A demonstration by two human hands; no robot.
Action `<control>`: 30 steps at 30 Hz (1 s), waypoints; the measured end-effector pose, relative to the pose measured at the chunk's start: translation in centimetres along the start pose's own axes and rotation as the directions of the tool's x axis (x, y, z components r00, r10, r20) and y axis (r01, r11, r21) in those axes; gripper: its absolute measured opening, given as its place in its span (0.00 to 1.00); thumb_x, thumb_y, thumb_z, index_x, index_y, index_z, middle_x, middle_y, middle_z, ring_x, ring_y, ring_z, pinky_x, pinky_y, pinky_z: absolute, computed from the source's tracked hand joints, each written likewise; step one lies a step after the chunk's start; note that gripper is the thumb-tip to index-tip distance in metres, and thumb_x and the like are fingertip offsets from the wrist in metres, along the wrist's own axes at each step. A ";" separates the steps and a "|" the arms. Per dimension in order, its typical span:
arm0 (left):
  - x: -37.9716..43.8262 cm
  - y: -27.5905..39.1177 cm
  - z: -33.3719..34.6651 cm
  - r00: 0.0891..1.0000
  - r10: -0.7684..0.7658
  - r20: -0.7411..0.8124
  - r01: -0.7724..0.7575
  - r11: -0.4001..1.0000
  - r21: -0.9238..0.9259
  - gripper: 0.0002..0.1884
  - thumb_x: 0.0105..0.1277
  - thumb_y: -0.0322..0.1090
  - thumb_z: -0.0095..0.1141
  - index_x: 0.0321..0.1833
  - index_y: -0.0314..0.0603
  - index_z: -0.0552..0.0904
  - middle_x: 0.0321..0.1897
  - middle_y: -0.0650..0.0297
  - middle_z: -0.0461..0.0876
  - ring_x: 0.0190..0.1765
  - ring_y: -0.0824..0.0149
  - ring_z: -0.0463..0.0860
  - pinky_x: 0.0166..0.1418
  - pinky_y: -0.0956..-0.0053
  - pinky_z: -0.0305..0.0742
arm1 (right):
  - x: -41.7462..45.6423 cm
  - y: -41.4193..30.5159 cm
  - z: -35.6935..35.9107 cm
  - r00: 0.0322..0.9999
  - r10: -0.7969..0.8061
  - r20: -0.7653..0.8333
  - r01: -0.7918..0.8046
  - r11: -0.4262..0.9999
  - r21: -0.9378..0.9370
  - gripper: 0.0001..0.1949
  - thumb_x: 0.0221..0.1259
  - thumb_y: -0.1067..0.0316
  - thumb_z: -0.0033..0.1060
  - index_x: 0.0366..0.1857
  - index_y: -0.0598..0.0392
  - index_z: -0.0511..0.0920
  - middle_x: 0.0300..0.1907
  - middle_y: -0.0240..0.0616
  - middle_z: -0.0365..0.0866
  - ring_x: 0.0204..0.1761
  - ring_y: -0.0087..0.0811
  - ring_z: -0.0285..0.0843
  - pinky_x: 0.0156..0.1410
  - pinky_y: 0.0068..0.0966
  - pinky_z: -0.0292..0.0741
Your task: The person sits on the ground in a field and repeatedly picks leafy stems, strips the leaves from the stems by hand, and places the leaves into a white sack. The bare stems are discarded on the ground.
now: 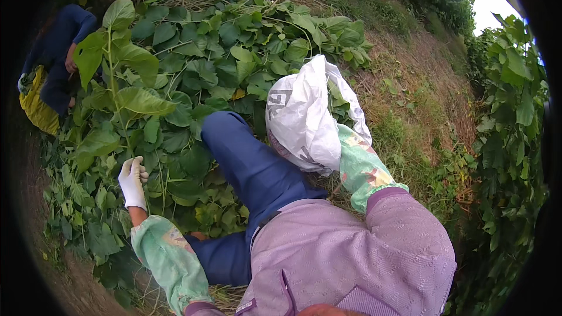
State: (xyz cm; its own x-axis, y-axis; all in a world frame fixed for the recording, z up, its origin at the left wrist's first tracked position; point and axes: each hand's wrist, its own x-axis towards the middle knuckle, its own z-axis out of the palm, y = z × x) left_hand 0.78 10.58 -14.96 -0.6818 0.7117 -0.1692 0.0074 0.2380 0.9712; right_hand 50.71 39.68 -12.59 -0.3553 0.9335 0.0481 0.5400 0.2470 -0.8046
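Observation:
My left hand (133,180), in a white glove, is closed around the lower stem of a leafy green shoot (113,70). The shoot stands upright with broad leaves, one with a small hole. My right hand is out of view; the green patterned sleeve (366,164) on that arm reaches into the mouth of a white woven sack (298,118). Green leaves (337,96) show inside the sack's opening. The sack bears printed marks and rests beside my raised knee. Whether my right hand holds anything is hidden.
Cut leafy branches (197,59) lie heaped in front of me and to the left. A person in dark blue (61,48) bends at the far left beside a yellow sack (37,105). Dry grass slopes (408,79) lie to the right, with tall leafy plants (509,109) beyond.

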 end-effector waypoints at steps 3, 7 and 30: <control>-1.0 1.4 0.5 1.000 0.015 0.017 -0.015 0.999 -0.031 0.12 0.75 0.40 0.62 0.48 0.36 0.85 0.28 0.69 0.81 0.26 0.79 0.77 0.31 0.84 0.70 | -0.7 -0.1 0.7 0.996 -0.077 0.055 0.072 0.994 0.082 0.26 0.65 0.67 0.66 0.66 0.67 0.76 0.61 0.46 0.84 0.61 0.37 0.80 0.65 0.34 0.76; -1.5 3.2 0.6 0.999 0.033 -0.001 -0.033 0.992 -0.122 0.13 0.72 0.39 0.66 0.48 0.35 0.84 0.29 0.68 0.81 0.27 0.79 0.76 0.33 0.84 0.71 | -3.6 -0.6 -2.4 0.973 -0.121 0.194 0.088 0.982 0.170 0.28 0.65 0.66 0.66 0.68 0.67 0.74 0.64 0.47 0.83 0.64 0.37 0.79 0.67 0.34 0.75; -2.3 6.7 1.0 0.991 0.006 0.134 0.044 0.929 -0.367 0.18 0.81 0.45 0.51 0.46 0.35 0.84 0.32 0.63 0.85 0.29 0.74 0.79 0.33 0.77 0.77 | 2.4 -29.6 26.0 0.384 -0.843 0.378 0.897 0.438 0.064 0.35 0.52 0.69 0.75 0.69 0.54 0.73 0.73 0.51 0.70 0.76 0.53 0.64 0.77 0.46 0.65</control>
State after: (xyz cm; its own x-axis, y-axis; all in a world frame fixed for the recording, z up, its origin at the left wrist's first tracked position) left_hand 3.15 11.20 -8.27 -0.5779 0.7951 -0.1839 -0.2913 0.0095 0.9566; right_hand 14.01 27.88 -4.00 -0.8796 0.0523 0.4728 -0.1312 0.9287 -0.3468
